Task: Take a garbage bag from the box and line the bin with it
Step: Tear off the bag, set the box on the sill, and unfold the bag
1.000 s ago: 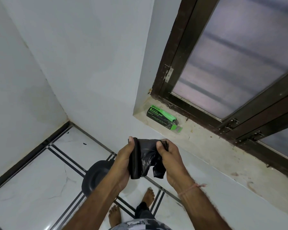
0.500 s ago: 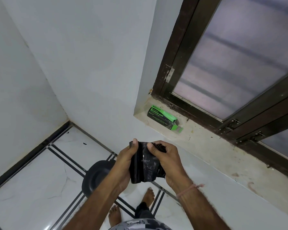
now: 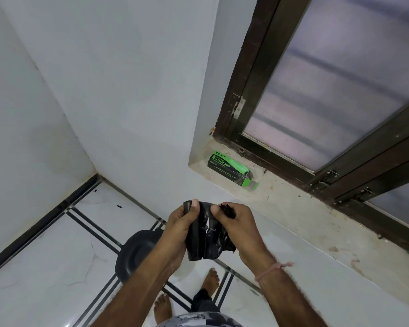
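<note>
White tiled floor (image 3: 45, 263) with black inlay lines below. Folded black plastic garbage bag (image 3: 204, 237) pinched at top edge by left hand (image 3: 178, 228) and right hand (image 3: 240, 228), above round black bin (image 3: 134, 253). Green-black cardboard box (image 3: 229, 169) laid on stone window sill (image 3: 316, 218).

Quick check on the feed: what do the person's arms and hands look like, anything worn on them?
Both forearms are bare, with no sleeves or gloves. The left hand shows no rings or watch. The right hand is likewise bare, but its wrist carries a thin pinkish thread bracelet with a loose knotted end.
</note>
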`<state>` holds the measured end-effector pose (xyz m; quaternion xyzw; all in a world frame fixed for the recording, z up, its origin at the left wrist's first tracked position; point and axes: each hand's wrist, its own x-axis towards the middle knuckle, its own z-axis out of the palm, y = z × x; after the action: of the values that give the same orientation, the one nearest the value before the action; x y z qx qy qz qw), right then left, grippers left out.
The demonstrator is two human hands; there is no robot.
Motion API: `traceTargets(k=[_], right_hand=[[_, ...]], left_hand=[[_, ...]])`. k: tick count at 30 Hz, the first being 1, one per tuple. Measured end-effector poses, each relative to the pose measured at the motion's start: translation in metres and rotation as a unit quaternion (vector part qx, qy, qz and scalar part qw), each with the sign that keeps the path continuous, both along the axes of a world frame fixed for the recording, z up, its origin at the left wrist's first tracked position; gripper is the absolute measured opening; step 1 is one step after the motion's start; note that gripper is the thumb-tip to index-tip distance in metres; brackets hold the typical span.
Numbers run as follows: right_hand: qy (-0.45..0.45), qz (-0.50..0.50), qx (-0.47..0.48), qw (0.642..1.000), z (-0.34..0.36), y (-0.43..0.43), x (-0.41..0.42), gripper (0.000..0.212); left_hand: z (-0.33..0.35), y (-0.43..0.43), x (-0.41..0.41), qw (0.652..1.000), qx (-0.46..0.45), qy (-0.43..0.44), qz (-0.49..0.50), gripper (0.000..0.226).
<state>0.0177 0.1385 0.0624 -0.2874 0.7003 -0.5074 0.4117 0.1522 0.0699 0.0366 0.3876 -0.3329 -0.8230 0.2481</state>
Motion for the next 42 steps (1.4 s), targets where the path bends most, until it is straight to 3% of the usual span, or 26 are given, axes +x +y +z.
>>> traceTargets(k=[6,11,16,19,23,26,32,34,38,42], right_hand=[[0.035,0.099,0.056,0.993,0.003,0.003,-0.011,0.035],[-0.026,0.099,0.053,0.993,0.011,0.007,-0.010,0.033],[-0.179,0.081,0.009,0.981,0.007,0.008,-0.004,0.037],[-0.255,0.059,-0.025,0.965,0.005,0.009,-0.004,0.037],[-0.372,-0.021,-0.089,0.924,0.006,0.010,-0.011,0.030],[-0.379,-0.065,-0.107,0.917,0.004,0.008,-0.013,0.034],[-0.493,-0.122,-0.124,0.852,-0.008,0.009,-0.024,0.024],[-0.468,-0.123,-0.124,0.866,-0.009,0.017,-0.044,0.026],[-0.285,-0.112,-0.043,0.951,-0.004,0.026,-0.065,0.049],[-0.262,-0.100,-0.044,0.959,-0.007,0.018,-0.051,0.039]], left_hand=[[-0.001,-0.002,0.003,0.998,-0.068,-0.007,-0.018,0.056],[-0.003,-0.003,0.004,0.993,-0.113,-0.014,-0.043,0.050],[-0.007,-0.005,-0.004,0.995,0.048,0.079,-0.032,0.055],[-0.008,-0.002,-0.008,0.988,0.095,0.122,-0.027,0.054],[-0.012,-0.005,-0.010,0.970,0.169,0.172,0.016,0.049],[-0.014,-0.003,-0.013,0.979,0.118,0.158,0.053,0.042],[0.003,-0.010,-0.019,0.989,0.022,0.093,0.114,0.032],[0.000,-0.020,-0.011,0.988,-0.013,0.040,0.148,0.032],[-0.006,-0.030,-0.005,0.988,0.023,0.044,0.146,0.038],[-0.003,-0.025,-0.026,0.984,0.133,0.093,0.075,0.049]])
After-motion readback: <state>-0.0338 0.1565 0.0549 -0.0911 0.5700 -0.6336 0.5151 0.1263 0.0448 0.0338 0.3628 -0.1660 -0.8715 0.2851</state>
